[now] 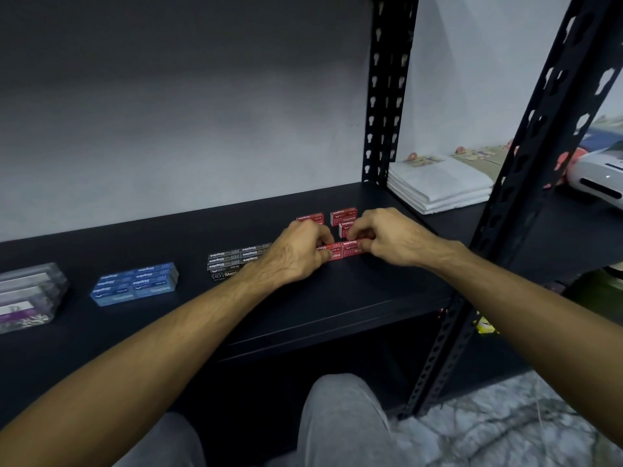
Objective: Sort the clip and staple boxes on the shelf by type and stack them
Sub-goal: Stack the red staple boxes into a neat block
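Red staple boxes (344,252) lie side by side on the black shelf (337,298), and both hands pinch them. My left hand (296,252) grips the left red box, my right hand (387,237) the right one. More red boxes (343,215) lie loose just behind the hands. A stack of black staple boxes (232,261) stands left of my left hand, partly hidden by the wrist. Further left is a stack of blue staple boxes (135,283). Clear plastic clip boxes (27,296) are stacked at the far left edge.
Black perforated uprights stand at the back right (384,96) and front right (526,183). Beyond them a stack of white folded packets (438,183) and a white device (600,176) rest on the neighbouring shelf. My grey-trousered knees (344,419) are below.
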Motion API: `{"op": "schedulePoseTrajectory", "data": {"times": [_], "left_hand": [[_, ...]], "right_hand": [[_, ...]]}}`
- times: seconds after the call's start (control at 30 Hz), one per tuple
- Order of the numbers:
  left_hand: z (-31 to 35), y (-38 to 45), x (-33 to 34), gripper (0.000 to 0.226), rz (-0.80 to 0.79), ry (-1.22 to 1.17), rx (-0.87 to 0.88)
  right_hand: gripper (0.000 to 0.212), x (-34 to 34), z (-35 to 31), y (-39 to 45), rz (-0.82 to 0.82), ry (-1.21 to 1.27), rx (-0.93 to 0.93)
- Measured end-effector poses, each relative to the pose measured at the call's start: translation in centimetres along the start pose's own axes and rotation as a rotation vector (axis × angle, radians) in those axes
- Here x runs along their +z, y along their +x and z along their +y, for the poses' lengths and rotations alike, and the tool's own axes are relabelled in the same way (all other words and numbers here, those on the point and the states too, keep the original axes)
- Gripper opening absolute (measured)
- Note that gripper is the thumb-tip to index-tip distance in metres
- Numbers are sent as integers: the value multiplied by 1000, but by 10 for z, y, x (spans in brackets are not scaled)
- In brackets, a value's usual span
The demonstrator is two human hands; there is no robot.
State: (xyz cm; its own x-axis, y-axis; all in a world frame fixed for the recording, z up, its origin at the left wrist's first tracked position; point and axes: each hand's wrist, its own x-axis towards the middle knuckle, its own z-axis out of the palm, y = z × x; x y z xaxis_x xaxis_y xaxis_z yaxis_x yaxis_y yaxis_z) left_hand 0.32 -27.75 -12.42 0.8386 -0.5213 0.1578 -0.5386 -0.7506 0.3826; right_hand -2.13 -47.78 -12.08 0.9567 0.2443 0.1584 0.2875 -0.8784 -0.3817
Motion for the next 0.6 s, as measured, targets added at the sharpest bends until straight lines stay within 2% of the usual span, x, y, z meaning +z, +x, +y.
{"op": "schedulePoseTrajectory", "data": {"times": [0.43,0.6], "left_hand": [[0,-1,-2,26,-4,26,7],[-3,0,-10,37,44,50,31]], "right_hand": [[22,0,-1,0,2,-24,-20],[22,-5,3,0,40,-20,-14]]}}
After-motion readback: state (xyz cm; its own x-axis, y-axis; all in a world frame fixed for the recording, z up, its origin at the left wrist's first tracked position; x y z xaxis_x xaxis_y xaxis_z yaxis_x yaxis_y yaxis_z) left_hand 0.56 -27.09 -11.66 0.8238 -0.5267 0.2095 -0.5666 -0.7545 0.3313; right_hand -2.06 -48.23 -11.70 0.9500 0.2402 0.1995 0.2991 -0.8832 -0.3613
